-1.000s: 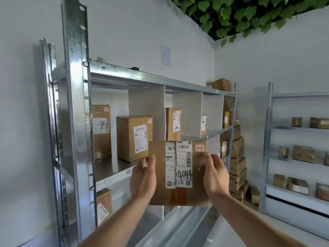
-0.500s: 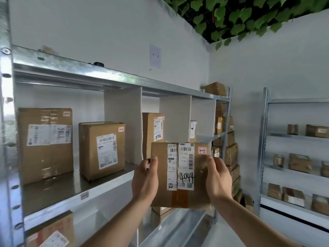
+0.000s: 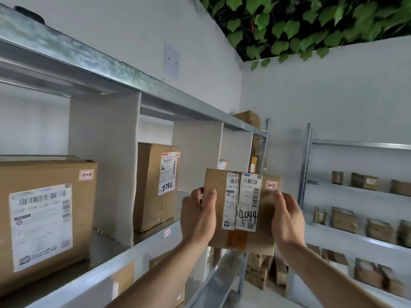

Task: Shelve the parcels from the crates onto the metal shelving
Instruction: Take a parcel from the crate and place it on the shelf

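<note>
Closer now, the metal shelving is filling my view, and I'm seeing the parcel carried further along it, in the air just outside the bay beside the 7786 box. Left hand and right hand are gripping its side edges, fingers curled round.

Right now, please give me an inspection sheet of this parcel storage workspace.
Surface: grey metal shelving, split by white divider panels.
Job's things: flat brown cardboard parcel marked 4044, held in front of the shelf; tall brown box marked 7786 and large brown labelled box shelved.
Clutter: stacked brown boxes in the corner.
Grippers: left hand and right hand grip the parcel's sides.
Cables: nothing seen.
Surroundings: second metal rack with parcels, green leaves overhead.
</note>
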`<move>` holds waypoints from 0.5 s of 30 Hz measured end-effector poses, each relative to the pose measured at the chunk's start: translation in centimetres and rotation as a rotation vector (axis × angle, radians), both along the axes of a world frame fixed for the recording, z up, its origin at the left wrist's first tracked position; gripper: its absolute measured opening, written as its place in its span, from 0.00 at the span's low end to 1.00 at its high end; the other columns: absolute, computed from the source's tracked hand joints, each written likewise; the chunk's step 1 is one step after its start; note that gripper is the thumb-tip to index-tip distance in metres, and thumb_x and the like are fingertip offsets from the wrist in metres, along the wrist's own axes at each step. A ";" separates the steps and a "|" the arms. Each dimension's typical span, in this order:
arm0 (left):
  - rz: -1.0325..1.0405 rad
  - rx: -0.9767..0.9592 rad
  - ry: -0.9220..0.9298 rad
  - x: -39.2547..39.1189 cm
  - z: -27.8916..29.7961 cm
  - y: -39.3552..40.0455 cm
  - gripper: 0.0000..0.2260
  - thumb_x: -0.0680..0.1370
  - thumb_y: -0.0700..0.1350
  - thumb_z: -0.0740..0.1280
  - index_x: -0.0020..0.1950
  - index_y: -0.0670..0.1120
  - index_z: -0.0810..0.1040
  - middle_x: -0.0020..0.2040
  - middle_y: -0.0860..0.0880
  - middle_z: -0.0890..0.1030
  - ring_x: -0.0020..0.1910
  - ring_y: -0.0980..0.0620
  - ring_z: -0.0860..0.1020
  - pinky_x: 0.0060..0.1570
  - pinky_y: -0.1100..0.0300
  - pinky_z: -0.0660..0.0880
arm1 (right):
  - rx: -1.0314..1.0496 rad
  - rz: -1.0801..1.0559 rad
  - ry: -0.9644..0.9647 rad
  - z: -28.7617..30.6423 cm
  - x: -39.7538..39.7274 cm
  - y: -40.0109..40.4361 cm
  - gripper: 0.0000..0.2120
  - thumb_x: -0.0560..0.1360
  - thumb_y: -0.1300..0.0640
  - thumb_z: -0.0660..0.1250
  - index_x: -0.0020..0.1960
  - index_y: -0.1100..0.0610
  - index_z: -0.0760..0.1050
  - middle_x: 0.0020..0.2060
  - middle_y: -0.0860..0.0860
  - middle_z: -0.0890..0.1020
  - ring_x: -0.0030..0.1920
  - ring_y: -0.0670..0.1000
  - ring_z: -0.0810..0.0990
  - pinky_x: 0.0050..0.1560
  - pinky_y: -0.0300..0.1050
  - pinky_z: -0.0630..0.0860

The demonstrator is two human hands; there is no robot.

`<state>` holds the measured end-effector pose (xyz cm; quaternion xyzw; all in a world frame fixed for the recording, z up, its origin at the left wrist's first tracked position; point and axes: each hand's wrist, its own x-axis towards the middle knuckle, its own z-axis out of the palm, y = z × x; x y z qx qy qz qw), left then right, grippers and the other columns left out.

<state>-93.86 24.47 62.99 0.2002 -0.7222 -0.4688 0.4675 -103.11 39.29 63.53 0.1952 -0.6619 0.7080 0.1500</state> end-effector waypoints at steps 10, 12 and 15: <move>0.129 -0.095 0.059 -7.9 1.0 -5.0 0.29 0.74 0.68 0.55 0.67 0.50 0.71 0.60 0.51 0.74 0.57 0.52 0.75 0.56 0.51 0.76 | -0.051 0.111 0.025 1.2 -9.2 -8.6 0.14 0.82 0.43 0.60 0.49 0.51 0.76 0.45 0.50 0.83 0.47 0.51 0.81 0.46 0.48 0.75; 0.165 -0.085 0.066 -9.1 1.0 -5.9 0.32 0.72 0.69 0.53 0.68 0.50 0.70 0.63 0.51 0.74 0.60 0.51 0.75 0.59 0.48 0.75 | -0.059 0.159 0.034 1.4 -11.0 -10.5 0.14 0.82 0.43 0.59 0.51 0.52 0.76 0.45 0.49 0.82 0.47 0.49 0.80 0.44 0.46 0.73; 0.234 -0.066 0.066 -11.0 1.2 -7.2 0.37 0.69 0.72 0.52 0.70 0.51 0.69 0.65 0.51 0.74 0.63 0.49 0.74 0.62 0.45 0.73 | -0.070 0.259 0.042 1.2 -14.1 -13.2 0.16 0.82 0.41 0.57 0.55 0.51 0.75 0.47 0.48 0.82 0.50 0.50 0.80 0.48 0.48 0.76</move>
